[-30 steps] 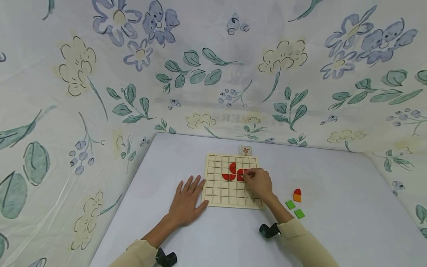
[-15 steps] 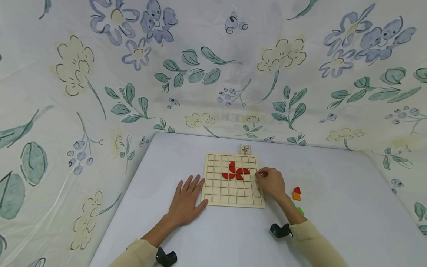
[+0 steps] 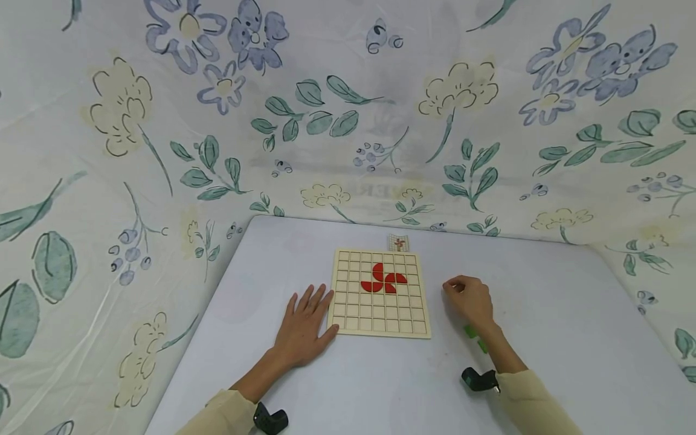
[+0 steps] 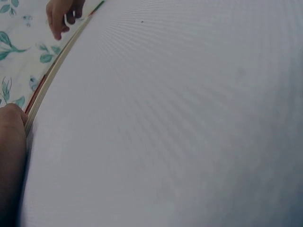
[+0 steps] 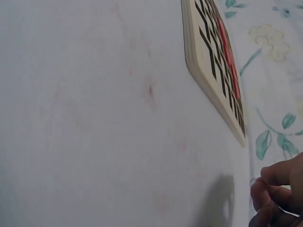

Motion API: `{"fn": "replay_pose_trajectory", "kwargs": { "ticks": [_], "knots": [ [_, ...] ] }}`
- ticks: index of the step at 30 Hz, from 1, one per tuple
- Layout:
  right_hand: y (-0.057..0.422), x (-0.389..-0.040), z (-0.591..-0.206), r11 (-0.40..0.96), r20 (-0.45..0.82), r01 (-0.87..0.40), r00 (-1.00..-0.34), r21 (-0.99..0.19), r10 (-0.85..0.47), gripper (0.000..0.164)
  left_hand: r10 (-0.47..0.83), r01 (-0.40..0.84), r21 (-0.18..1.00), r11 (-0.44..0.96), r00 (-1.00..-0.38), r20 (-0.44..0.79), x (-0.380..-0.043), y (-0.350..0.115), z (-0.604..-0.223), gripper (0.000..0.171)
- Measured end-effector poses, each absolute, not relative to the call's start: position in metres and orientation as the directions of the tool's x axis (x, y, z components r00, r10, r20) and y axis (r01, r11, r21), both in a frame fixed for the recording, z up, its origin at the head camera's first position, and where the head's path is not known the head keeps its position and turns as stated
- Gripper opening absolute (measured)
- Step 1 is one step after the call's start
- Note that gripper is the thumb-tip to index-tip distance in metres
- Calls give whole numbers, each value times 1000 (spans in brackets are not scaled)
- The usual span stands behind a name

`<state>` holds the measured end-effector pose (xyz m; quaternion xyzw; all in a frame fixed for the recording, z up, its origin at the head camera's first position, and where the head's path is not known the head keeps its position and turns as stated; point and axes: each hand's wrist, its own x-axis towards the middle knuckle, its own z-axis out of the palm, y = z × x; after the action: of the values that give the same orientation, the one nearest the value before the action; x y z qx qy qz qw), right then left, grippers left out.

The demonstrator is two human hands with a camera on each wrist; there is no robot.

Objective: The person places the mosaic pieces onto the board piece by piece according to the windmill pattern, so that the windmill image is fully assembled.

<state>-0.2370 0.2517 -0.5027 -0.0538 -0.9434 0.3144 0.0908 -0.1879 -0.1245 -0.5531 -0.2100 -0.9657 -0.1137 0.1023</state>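
Note:
A wooden grid board (image 3: 353,311) lies on the white table. Several red pieces (image 3: 372,287) with curved edges sit in its cells as a pinwheel shape. My left hand (image 3: 304,332) rests flat on the table with fingers spread, fingertips and thumb touching the board's left edge. To the right of the board, apart from it, my right hand (image 3: 472,302) hovers over the table with loosely bent fingers. The thumb and index finger come close together, and no piece shows between them. Two green pieces (image 3: 470,331) lie partly hidden beside my right wrist.
A small printed card (image 3: 399,243) with a red pinwheel pattern lies behind the board. Black wrist cameras (image 3: 480,379) are strapped at both forearms. A floral cloth (image 3: 326,151) hangs beyond the table's far edge.
My right hand has left the red pieces on the board and moved right, off the board. It now hides the loose red and orange pieces. My left hand stays in place.

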Motion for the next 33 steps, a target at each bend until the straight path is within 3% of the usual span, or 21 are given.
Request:
{"fn": "replay_pose_trajectory", "kwargs": {
  "ticks": [11, 22, 33],
  "knots": [
    [283, -222, -502, 794, 105, 102, -973, -600, 205, 23, 381, 430, 179, 885, -889, 254, -187, -125, -554, 72],
    [307, -206, -508, 828, 114, 187, -951, -529, 288, 38, 381, 431, 181, 884, -889, 255, -188, -125, -553, 72],
    [318, -200, -507, 832, 28, 227, -960, -506, 280, 44, 378, 425, 169, 889, -891, 252, -188, -125, -554, 72]
  ]
}}
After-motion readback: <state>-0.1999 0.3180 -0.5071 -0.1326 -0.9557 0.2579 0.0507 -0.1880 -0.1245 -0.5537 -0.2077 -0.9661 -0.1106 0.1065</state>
